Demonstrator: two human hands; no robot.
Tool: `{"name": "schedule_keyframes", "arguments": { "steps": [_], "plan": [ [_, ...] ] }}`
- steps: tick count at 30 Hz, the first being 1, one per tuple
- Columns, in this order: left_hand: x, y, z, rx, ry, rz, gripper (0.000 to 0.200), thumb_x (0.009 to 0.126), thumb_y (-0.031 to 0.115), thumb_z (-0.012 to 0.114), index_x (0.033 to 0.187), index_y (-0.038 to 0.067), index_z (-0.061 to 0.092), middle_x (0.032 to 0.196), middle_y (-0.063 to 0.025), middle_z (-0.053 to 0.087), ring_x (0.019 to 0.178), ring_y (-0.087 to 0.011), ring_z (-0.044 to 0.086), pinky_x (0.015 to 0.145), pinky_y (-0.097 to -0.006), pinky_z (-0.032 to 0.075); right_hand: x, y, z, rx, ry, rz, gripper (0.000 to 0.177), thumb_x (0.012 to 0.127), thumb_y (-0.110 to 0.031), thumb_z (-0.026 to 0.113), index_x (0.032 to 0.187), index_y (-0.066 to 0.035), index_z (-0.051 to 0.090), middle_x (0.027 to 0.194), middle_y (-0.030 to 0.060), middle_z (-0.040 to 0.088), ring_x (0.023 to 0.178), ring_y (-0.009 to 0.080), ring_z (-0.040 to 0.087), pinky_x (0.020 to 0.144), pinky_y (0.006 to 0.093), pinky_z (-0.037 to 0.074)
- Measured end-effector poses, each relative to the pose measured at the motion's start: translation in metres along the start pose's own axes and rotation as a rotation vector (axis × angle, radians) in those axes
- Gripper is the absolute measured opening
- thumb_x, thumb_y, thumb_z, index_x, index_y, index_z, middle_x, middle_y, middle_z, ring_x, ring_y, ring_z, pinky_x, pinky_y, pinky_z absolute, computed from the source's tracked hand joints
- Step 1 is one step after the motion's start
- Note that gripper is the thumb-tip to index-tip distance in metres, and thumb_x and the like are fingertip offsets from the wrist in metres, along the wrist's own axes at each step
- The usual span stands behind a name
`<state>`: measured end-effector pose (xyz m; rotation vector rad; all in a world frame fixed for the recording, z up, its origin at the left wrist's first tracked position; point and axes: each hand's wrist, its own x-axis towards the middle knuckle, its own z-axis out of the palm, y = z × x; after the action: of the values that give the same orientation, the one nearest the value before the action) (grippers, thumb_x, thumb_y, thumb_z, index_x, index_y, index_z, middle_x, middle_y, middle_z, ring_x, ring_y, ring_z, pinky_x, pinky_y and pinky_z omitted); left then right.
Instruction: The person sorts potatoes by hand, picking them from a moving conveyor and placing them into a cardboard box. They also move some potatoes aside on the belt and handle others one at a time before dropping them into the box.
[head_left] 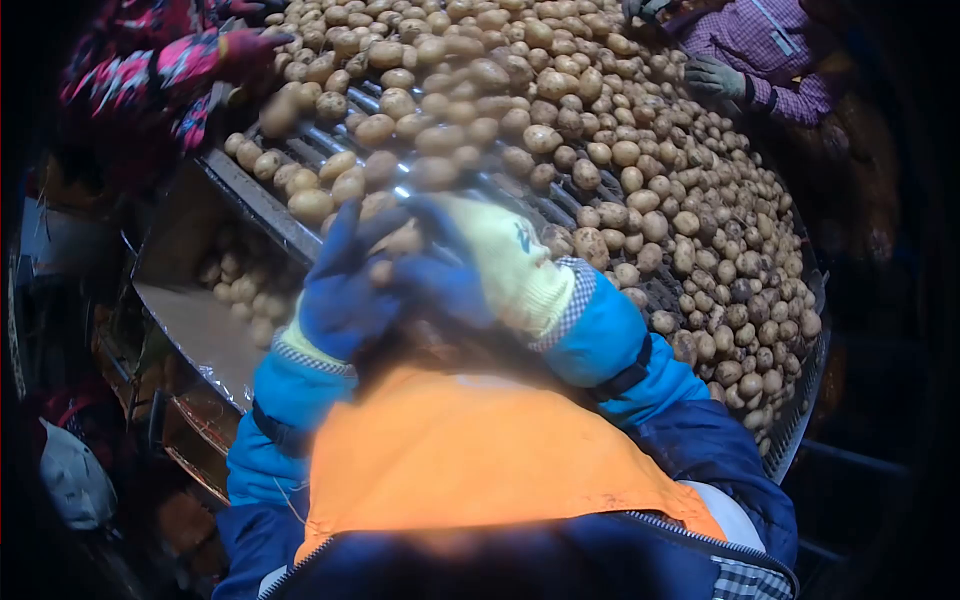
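My left hand [345,300], in a blue-coated glove with a pale yellow cuff, is raised at the near edge of the potato table with its fingers curved upward. Close beside it, my right hand [445,270] wears the same kind of glove and is smeared by motion. A potato [404,240] is held between the two hands, and a smaller potato-like piece [381,273] shows just below it. Which fingers press on which piece is partly blurred. Just beyond my fingers, loose potatoes [340,165] lie on metal rollers [310,140].
A heap of potatoes [700,230] covers the table's far and right side. Left of the table's metal edge [265,205], a box [190,320] holds several potatoes. Another person's sleeve [185,70] is at upper left; a co-worker's gloved hand [715,78] rests at upper right.
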<state>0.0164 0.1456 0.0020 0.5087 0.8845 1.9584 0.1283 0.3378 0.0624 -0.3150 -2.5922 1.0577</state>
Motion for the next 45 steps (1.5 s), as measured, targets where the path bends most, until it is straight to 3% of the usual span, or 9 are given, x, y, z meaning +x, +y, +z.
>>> {"name": "schedule_keyframes", "arguments": {
  "steps": [7, 12, 16, 21, 27, 30, 35, 37, 45],
  "plan": [
    [0.012, -0.006, 0.003, -0.274, 0.125, -0.256, 0.046, 0.109, 0.022, 0.053, 0.155, 0.020, 0.050, 0.136, -0.0125, 0.062, 0.109, -0.0330, 0.067, 0.071, -0.0374, 0.057, -0.062, 0.034, -0.123, -0.467, 0.022, 0.715, 0.036, 0.099, -0.029, 0.069, 0.122, 0.000, 0.070, 0.107, 0.0216, 0.076, 0.095, 0.0334, 0.075, 0.085, 0.0425, 0.058],
    [0.028, -0.019, 0.001, -0.114, 0.121, -0.300, 0.036, 0.111, 0.038, 0.052, 0.138, 0.015, 0.060, 0.120, -0.0075, 0.068, 0.092, -0.0261, 0.069, 0.065, -0.0320, 0.055, -0.094, 0.080, -0.083, -0.637, -0.101, 0.581, 0.040, 0.100, -0.028, 0.067, 0.128, 0.001, 0.068, 0.109, 0.0225, 0.075, 0.098, 0.0360, 0.072, 0.087, 0.0436, 0.057],
    [0.036, -0.017, 0.004, -0.103, 0.189, -0.449, 0.038, 0.110, 0.046, 0.054, 0.120, 0.012, 0.065, 0.104, -0.0035, 0.070, 0.082, -0.0188, 0.069, 0.062, -0.0300, 0.056, -0.077, 0.090, -0.065, 0.137, 0.152, 0.320, 0.046, 0.104, -0.024, 0.067, 0.140, 0.003, 0.061, 0.117, 0.0168, 0.075, 0.106, 0.0243, 0.071, 0.092, 0.0366, 0.056],
    [0.037, -0.003, 0.035, -0.154, 0.287, -0.420, 0.036, 0.109, 0.046, 0.055, 0.117, 0.012, 0.066, 0.095, -0.0023, 0.071, 0.072, -0.0173, 0.068, 0.054, -0.0291, 0.054, -0.075, 0.050, -0.121, -0.235, 0.220, 0.703, 0.043, 0.102, -0.025, 0.066, 0.138, 0.000, 0.064, 0.112, 0.0170, 0.076, 0.094, 0.0201, 0.074, 0.081, 0.0344, 0.060],
    [0.042, 0.016, 0.052, -0.369, 0.332, -0.603, 0.030, 0.109, 0.039, 0.057, 0.114, 0.011, 0.065, 0.088, -0.0047, 0.071, 0.056, -0.0201, 0.063, 0.042, -0.0315, 0.048, -0.165, 0.066, -0.148, -0.480, -0.229, 0.890, 0.059, 0.095, -0.039, 0.068, 0.137, 0.001, 0.061, 0.116, 0.0291, 0.073, 0.110, 0.0447, 0.072, 0.095, 0.0479, 0.057],
    [0.042, 0.001, 0.027, -0.373, 0.288, -0.613, 0.030, 0.110, 0.040, 0.056, 0.113, 0.011, 0.065, 0.086, -0.0053, 0.071, 0.056, -0.0200, 0.064, 0.042, -0.0310, 0.048, -0.196, 0.088, -0.118, -0.521, -0.105, 0.868, 0.063, 0.097, -0.037, 0.065, 0.148, -0.003, 0.053, 0.124, 0.0314, 0.069, 0.118, 0.0460, 0.067, 0.096, 0.0494, 0.057],
    [0.044, -0.001, 0.023, -0.399, 0.340, -0.619, 0.028, 0.110, 0.039, 0.056, 0.113, 0.013, 0.066, 0.088, -0.0048, 0.072, 0.061, -0.0184, 0.066, 0.045, -0.0300, 0.051, -0.112, 0.022, -0.097, 0.477, 0.209, 0.989, 0.054, 0.102, -0.019, 0.062, 0.152, -0.001, 0.048, 0.135, 0.0192, 0.068, 0.118, 0.0295, 0.068, 0.097, 0.0404, 0.057],
    [0.043, 0.002, 0.027, -0.356, 0.330, -0.572, 0.027, 0.109, 0.039, 0.057, 0.114, 0.013, 0.066, 0.090, -0.0046, 0.073, 0.063, -0.0174, 0.067, 0.046, -0.0300, 0.052, -0.130, 0.071, -0.082, 0.362, 0.304, 0.650, 0.062, 0.100, -0.003, 0.065, 0.158, -0.002, 0.043, 0.141, 0.0125, 0.063, 0.122, 0.0191, 0.061, 0.100, 0.0344, 0.056],
    [0.042, 0.003, 0.025, -0.378, 0.286, -0.571, 0.024, 0.109, 0.037, 0.058, 0.116, 0.016, 0.066, 0.094, -0.0039, 0.074, 0.068, -0.0173, 0.068, 0.054, -0.0298, 0.055, -0.105, 0.007, -0.096, -0.162, -0.077, 0.645, 0.043, 0.095, -0.027, 0.077, 0.129, -0.001, 0.070, 0.108, 0.0171, 0.076, 0.096, 0.0282, 0.074, 0.087, 0.0387, 0.059]
  ]
}}
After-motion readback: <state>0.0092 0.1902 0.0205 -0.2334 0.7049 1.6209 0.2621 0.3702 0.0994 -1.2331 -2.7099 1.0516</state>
